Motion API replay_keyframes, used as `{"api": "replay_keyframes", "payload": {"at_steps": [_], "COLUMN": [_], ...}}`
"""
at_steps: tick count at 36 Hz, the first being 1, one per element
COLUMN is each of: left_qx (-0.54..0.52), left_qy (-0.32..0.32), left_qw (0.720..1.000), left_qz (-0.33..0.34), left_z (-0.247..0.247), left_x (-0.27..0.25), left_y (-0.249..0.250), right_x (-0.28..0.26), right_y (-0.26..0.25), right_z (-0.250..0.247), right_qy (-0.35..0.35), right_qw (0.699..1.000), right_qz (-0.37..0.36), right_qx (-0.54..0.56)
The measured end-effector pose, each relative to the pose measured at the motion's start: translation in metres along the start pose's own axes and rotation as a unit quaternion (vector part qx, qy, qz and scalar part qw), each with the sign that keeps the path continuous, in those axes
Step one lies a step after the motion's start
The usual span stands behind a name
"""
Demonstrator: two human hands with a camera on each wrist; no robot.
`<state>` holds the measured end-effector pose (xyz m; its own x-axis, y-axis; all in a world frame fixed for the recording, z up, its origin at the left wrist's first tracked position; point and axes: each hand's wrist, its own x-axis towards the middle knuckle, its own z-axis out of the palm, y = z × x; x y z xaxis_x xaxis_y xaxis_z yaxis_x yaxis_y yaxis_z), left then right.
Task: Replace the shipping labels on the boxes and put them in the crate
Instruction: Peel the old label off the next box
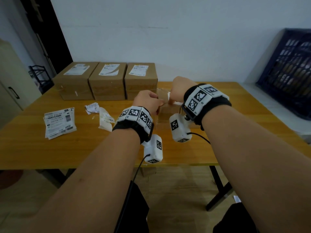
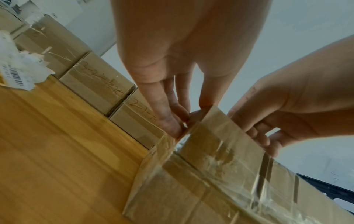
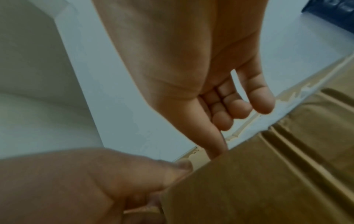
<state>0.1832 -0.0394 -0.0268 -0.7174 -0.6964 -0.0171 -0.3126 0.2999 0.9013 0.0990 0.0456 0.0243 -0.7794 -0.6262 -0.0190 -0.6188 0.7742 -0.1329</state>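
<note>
- A person works at a wooden worktop [image 1: 235, 115], both forearms reaching forward, a camera strapped on each wrist.
- A brown cardboard box [image 2: 220, 174] stands directly in front of them, close to the near edge, probably pulled there so its top is in easy reach.
- The left hand [image 1: 148, 101] sits at the box's top corner, its fingers [image 2: 170, 121] bent and pinched at the edge of the cardboard, seemingly to pick up a label corner; what they hold is too small to tell.
- The right hand [image 1: 178, 89] meets it from the other side, thumb pressed down on the box top and the remaining fingers [image 3: 239, 109] loosely curled with nothing in them, likely steadying the box.
- Torn white label remnants [image 3: 268, 119] run along the box's top.
- Three more boxes [image 1: 107, 81] wait in a row at the back, side by side, each with a label on top.
- A stack of flat labels [image 1: 58, 123] lies on the left, with crumpled label scraps [image 1: 102, 116] beside it.
- The dark blue crate [image 1: 289, 73] leans against the wall, well apart on the right.
</note>
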Motion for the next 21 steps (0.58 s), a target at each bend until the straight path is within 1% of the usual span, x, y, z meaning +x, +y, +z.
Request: {"api": "replay_keyframes", "payload": {"at_steps": [5,11,14,18,21], "left_qx": [0.0,0.002,0.002,0.002,0.003], "left_qy": [0.002,0.0,0.003,0.003,0.003], "left_qw": [1.0,1.0,1.0,1.0,1.0], "left_qz": [0.003,0.01,0.016,0.018,0.02], "left_z": [0.001,0.001,0.0,0.0,0.0], "left_x": [0.0,0.001,0.001,0.001,0.0], "left_y": [-0.001,-0.003,-0.003,-0.004,-0.004], "right_x": [-0.002,-0.002,0.002,-0.002,-0.005], "right_y": [-0.003,-0.002,0.003,0.007,0.008], "right_z": [-0.002,0.002,0.007,0.008,0.009], "right_qy": [-0.03,-0.074,-0.079,-0.064,-0.054], "right_qw": [0.998,0.993,0.994,0.997,0.998], "right_qz": [-0.037,-0.053,-0.04,-0.04,-0.038], "right_qx": [-0.038,-0.078,-0.058,-0.001,0.008]}}
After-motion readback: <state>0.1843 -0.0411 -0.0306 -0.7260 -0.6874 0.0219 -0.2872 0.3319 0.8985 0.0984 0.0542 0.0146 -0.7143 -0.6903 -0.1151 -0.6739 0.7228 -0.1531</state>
